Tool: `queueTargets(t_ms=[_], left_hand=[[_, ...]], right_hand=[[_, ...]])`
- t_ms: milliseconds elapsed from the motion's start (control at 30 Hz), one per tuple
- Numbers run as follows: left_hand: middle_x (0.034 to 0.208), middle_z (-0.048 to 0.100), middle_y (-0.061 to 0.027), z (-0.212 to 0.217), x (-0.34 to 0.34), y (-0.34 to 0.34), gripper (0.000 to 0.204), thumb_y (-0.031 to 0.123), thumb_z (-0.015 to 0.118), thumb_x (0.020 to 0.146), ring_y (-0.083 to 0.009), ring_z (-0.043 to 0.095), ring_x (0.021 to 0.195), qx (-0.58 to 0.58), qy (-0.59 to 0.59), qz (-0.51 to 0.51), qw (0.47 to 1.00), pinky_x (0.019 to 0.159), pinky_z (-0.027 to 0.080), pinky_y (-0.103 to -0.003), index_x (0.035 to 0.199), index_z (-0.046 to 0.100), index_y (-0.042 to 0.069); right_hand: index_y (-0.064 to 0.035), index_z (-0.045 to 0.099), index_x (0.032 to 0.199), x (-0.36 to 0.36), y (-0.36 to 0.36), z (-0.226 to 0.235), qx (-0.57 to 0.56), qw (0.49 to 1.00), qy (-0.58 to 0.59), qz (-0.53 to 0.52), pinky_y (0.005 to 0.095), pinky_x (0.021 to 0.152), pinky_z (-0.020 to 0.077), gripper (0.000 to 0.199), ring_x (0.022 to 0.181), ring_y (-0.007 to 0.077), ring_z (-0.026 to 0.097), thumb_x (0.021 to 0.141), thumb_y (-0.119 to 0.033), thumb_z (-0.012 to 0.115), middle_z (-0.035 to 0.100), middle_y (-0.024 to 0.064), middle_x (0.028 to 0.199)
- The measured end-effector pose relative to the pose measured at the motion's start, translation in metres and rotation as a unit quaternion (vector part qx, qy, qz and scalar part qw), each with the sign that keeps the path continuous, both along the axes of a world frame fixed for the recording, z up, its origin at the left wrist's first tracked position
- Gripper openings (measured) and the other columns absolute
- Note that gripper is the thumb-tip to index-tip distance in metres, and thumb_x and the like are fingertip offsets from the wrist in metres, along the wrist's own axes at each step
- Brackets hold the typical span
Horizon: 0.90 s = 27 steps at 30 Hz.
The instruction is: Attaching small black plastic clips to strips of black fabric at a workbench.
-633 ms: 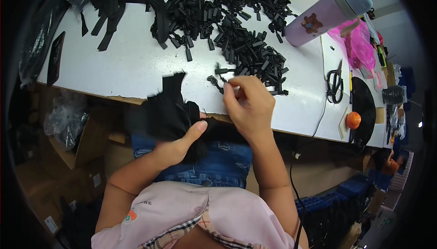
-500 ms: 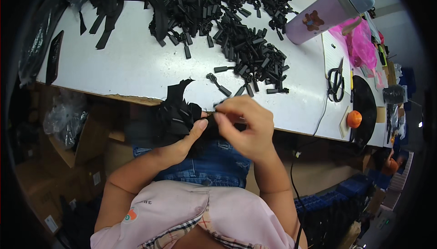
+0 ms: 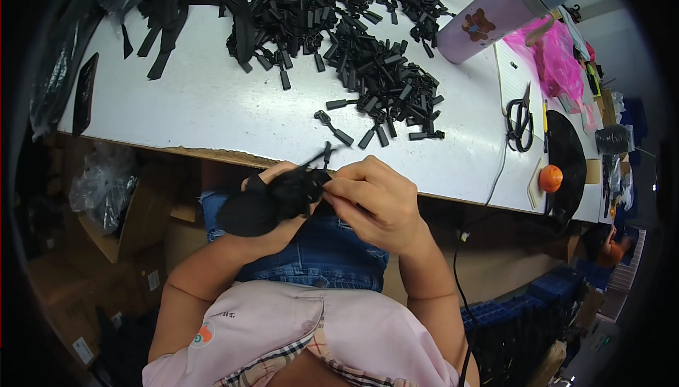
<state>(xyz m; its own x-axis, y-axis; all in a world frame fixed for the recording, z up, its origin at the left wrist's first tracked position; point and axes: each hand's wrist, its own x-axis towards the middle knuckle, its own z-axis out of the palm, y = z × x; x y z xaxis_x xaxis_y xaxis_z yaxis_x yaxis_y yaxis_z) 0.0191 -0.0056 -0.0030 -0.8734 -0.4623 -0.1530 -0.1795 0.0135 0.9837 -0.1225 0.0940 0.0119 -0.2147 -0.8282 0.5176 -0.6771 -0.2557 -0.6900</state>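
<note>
Hands: left hand (image 3: 272,207) clutches black bundle (image 3: 265,203); right hand (image 3: 375,203) pinches its edge, fingertips hidden.

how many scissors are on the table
1. The black-handled scissors lie on the white table at its right side, between the pile of black zipper pieces and the black disc. More could be hidden under the clutter further right.

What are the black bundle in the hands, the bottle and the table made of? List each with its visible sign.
Black bundle: looks like soft matte fabric, since it bunches in the left hand.
Bottle: probably smooth plastic or coated metal; lilac with a faint sheen.
Table: seemingly white laminate over board, its front edge brown and chipped.
</note>
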Motion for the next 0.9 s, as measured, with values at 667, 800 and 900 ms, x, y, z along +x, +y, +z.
queueTargets(t_ms=[667,800,900], left_hand=[[0.082,0.054,-0.0021,-0.007,-0.004,0.003,0.019,0.005,0.058,0.077,-0.0085,0.050,0.077,0.148,0.142,0.072,0.976,0.071,0.040,-0.021,0.094,0.053,0.001],[0.082,0.052,-0.0018,-0.008,-0.002,-0.001,0.018,0.006,0.058,0.077,-0.0081,0.048,0.077,0.102,0.130,0.030,0.986,0.070,0.039,-0.021,0.093,0.053,0.001],[0.082,0.051,-0.0047,-0.005,-0.004,-0.001,0.016,0.008,0.057,0.073,-0.0097,0.047,0.079,0.104,0.097,0.027,0.989,0.074,0.038,-0.023,0.086,0.052,0.000]], right_hand=[[0.0018,0.054,0.079,0.020,0.006,-0.023,0.063,0.786,-0.612,0.065,0.0141,0.046,0.0318,0.006,0.055,0.0014,0.042,0.075,0.001,0.059,0.051,0.0006,0.071],[0.0016,0.054,0.079,0.011,0.010,-0.021,0.137,0.757,-0.631,0.094,0.0137,0.046,0.0314,0.006,0.054,0.0009,0.041,0.075,0.001,0.059,0.051,-0.0001,0.070],[0.0016,0.054,0.079,0.012,0.010,-0.017,0.148,0.737,-0.653,0.094,0.0139,0.044,0.0315,0.006,0.053,0.0009,0.041,0.075,0.002,0.059,0.052,-0.0002,0.070]])
